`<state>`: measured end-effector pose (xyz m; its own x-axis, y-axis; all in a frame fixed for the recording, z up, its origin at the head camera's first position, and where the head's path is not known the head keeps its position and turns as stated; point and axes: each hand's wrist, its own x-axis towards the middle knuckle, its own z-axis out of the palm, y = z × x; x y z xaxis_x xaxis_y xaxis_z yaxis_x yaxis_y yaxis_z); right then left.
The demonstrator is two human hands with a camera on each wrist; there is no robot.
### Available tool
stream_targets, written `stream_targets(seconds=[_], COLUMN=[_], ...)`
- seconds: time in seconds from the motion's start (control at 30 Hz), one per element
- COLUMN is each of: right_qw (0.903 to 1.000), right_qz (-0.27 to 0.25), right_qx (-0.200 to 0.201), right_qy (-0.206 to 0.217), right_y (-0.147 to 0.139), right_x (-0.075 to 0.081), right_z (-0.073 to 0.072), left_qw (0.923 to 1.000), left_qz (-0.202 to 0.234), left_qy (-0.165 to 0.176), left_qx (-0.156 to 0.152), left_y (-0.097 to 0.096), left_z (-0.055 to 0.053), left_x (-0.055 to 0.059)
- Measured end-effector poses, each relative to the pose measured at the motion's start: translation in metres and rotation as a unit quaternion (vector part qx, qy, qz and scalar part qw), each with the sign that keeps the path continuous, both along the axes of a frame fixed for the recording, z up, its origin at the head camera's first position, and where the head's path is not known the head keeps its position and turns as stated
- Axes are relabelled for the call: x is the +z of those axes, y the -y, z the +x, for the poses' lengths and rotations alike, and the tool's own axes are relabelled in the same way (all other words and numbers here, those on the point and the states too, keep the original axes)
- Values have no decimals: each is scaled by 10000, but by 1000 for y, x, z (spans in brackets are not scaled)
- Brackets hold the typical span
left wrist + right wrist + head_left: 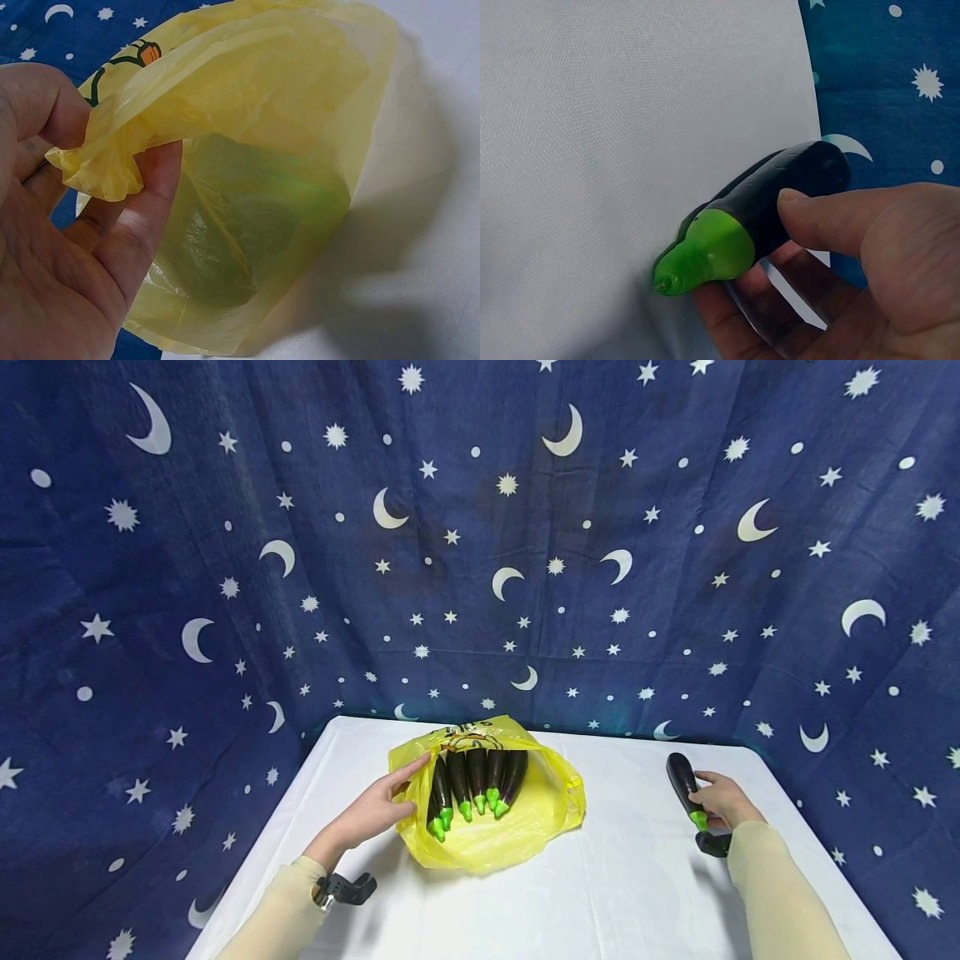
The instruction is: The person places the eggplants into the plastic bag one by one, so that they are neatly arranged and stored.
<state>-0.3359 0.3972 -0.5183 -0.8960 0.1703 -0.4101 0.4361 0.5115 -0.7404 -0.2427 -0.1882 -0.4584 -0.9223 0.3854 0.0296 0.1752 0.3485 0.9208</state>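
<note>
A yellow plastic bag (495, 847) lies on the table with its mouth facing me. Inside it several dark eggplants (477, 772) lie side by side, green stem ends toward the opening. My left hand (378, 810) pinches the bag's left rim; in the left wrist view the gathered plastic (105, 169) sits between thumb and fingers. Off to the right, my right hand (723, 800) holds one eggplant (681, 778) by its side. The right wrist view shows the thumb on top of this eggplant (772, 195) and fingers beneath, its green cap pointing left.
A white cloth covers the table (630, 893). Behind and at both sides hangs a dark blue curtain (480, 543) with moons and stars, meeting the table's far edge. A black wrist camera (352, 888) is strapped to the left wrist.
</note>
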Motion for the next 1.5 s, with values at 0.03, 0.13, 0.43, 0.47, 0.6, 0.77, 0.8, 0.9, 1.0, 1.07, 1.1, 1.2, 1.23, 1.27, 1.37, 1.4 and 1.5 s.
stream_targets(seconds=[0.03,0.13,0.43,0.47,0.6,0.77,0.8,0.9,1.0,1.07,1.1,1.2,1.23,1.27,1.37,1.4,1.5], right_qw=[10000,10000,9998,9999,10000,9996,9995,9989,9984,9983,9982,9980,9980,9980,9977,9977,9979], right_qz=[15,-27,-174,-171,-30,278,318,434,501,523,531,550,542,541,579,585,548], right_qx=[4,-3,-23,-17,13,43,67,160,243,267,283,311,324,327,321,314,288], right_qy=[-8,-36,-17,-15,0,36,39,43,36,28,8,-51,-74,-97,-139,-151,-172], right_y=[0,2,1,1,1,3,3,5,8,9,10,10,10,10,8,7,7], right_x=[0,0,-2,-3,-4,-4,-4,-1,2,4,5,5,4,3,-1,-2,-3], right_z=[0,0,-2,-3,-6,-6,-6,-5,-3,-2,-2,-1,-2,-2,-3,-4,-4], left_qw=[10000,10000,9999,9999,10000,10000,10000,10000,10000,10000,10000,9999,9999,9999,9999,9999,9999], left_qz=[3,19,99,95,45,-36,-37,-11,5,-6,-1,14,20,30,39,35,29], left_qy=[-9,-15,22,28,52,42,34,5,-27,-55,-66,-123,-139,-146,-138,-128,-121], left_qx=[-2,-5,-17,-12,-3,47,48,40,15,15,3,-18,-28,-38,-64,-64,-74], left_y=[0,0,0,0,0,4,4,6,7,7,7,7,6,6,6,6,7], left_z=[0,0,0,1,-1,-10,-11,-15,-16,-15,-15,-14,-14,-14,-15,-15,-14], left_x=[0,0,1,2,0,-12,-15,-20,-22,-21,-21,-20,-20,-20,-20,-20,-20])
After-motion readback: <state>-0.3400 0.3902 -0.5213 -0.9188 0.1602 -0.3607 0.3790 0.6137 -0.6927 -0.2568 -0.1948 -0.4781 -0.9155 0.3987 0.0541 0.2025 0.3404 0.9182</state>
